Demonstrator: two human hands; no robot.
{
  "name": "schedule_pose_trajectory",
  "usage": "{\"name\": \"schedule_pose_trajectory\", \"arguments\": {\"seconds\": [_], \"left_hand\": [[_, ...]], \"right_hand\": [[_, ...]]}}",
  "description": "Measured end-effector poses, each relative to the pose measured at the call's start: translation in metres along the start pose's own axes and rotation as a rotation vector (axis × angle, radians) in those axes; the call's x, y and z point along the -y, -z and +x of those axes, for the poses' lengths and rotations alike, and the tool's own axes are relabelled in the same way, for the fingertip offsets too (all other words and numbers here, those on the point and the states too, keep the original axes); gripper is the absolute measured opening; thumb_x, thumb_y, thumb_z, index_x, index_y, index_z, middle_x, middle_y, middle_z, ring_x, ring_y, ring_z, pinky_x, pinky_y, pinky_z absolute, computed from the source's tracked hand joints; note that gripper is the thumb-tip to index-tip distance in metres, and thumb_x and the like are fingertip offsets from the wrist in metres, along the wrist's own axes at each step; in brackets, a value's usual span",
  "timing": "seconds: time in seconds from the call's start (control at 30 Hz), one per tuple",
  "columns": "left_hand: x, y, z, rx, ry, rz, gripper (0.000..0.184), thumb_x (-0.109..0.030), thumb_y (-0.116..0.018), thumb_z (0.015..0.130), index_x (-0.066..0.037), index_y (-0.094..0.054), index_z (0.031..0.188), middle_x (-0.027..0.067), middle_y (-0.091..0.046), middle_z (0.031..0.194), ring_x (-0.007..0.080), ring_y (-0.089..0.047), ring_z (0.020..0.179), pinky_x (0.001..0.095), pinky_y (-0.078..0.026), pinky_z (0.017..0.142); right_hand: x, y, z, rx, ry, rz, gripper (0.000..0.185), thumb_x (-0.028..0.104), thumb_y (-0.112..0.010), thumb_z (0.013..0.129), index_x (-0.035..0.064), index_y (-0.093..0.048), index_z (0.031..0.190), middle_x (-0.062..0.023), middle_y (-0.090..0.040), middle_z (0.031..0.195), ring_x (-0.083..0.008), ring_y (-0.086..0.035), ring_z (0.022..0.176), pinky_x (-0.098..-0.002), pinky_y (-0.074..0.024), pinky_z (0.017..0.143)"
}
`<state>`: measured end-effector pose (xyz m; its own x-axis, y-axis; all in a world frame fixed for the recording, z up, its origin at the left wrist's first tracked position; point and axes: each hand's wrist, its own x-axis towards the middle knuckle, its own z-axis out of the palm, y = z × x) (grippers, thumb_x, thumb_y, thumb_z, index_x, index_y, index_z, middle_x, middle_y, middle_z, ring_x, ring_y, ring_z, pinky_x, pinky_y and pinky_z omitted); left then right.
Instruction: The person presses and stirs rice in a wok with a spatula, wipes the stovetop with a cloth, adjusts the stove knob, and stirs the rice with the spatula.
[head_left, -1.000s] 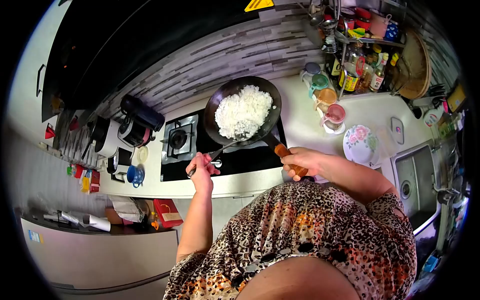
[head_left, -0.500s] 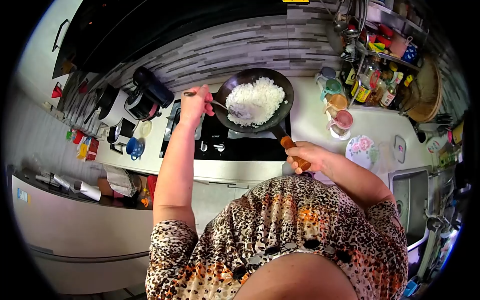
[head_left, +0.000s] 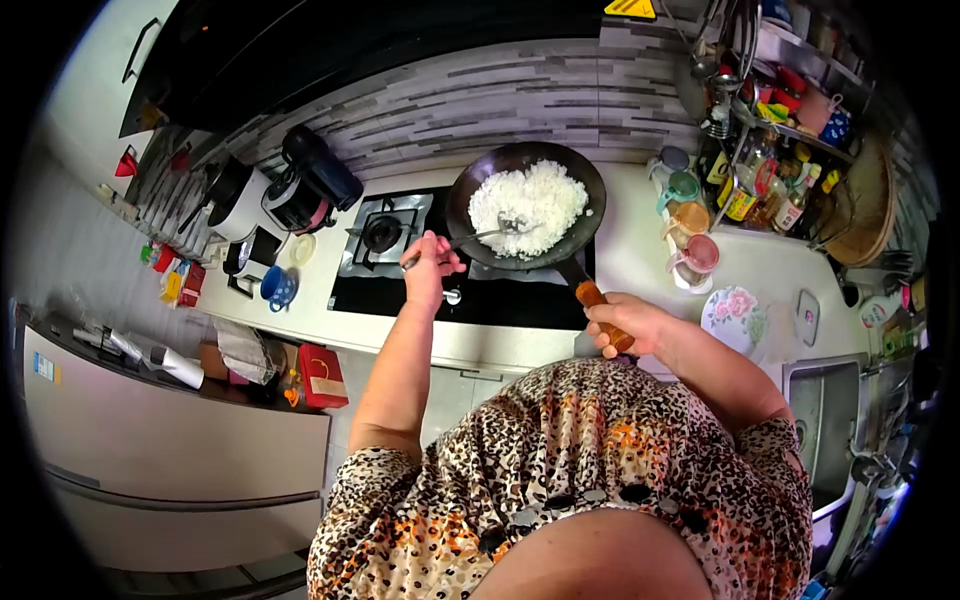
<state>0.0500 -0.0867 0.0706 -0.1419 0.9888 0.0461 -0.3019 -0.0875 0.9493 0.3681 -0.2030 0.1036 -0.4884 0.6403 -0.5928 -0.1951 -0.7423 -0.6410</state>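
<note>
A dark wok (head_left: 462,205) with a wooden handle (head_left: 590,294) rests over the right side of the stove, holding a heap of white rice (head_left: 540,200). My right hand (head_left: 632,325) is wrapped round that handle near its end. My left hand (head_left: 432,268) grips a long metal spatula (head_left: 478,237) by its handle, left of the wok's near edge. The spatula's head is partly buried in the middle of the rice, so its exact shape is hidden.
A bare burner (head_left: 382,233) lies left of the wok. Lidded jars (head_left: 690,218) and a floral plate (head_left: 735,318) stand right, before the sink (head_left: 828,410). A blue cup (head_left: 278,287) and a black thermos (head_left: 322,168) are left. Bottles (head_left: 765,190) fill the corner rack.
My left hand has moved down toward me and lower beside the wok, and the spatula's angle has turned flatter. The rice has been pushed about. My right hand keeps its hold on the handle.
</note>
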Motion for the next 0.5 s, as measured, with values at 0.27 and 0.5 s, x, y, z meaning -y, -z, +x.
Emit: {"name": "schedule_pose_trajectory", "arguments": {"seconds": [0.27,0.5], "left_hand": [[-0.082,-0.035,0.004,0.026,-0.022,0.479,0.033,-0.023,-0.050,0.093,0.001,-0.056,0.072,0.0071,-0.053,0.064,0.0131,-0.051,0.043,0.0287,-0.049,0.038],[-0.091,-0.061,0.018,0.084,0.009,0.392,0.034,-0.024,-0.050,0.093,0.001,-0.056,0.071,0.0075,-0.054,0.064,0.0152,-0.053,0.043,0.0302,-0.050,0.039]], "right_hand": [[0.001,0.004,-0.002,-0.004,0.006,-0.026,0.014,0.010,-0.052,0.085,0.0045,-0.039,0.090,-0.0055,-0.048,0.070,-0.0149,-0.047,0.055,-0.0298,-0.0399,0.045],[0.000,0.005,0.003,0.024,0.043,0.005,0.017,0.009,-0.054,0.085,0.0030,-0.039,0.090,-0.0055,-0.047,0.067,-0.0156,-0.049,0.056,-0.0295,-0.0401,0.044]]}}
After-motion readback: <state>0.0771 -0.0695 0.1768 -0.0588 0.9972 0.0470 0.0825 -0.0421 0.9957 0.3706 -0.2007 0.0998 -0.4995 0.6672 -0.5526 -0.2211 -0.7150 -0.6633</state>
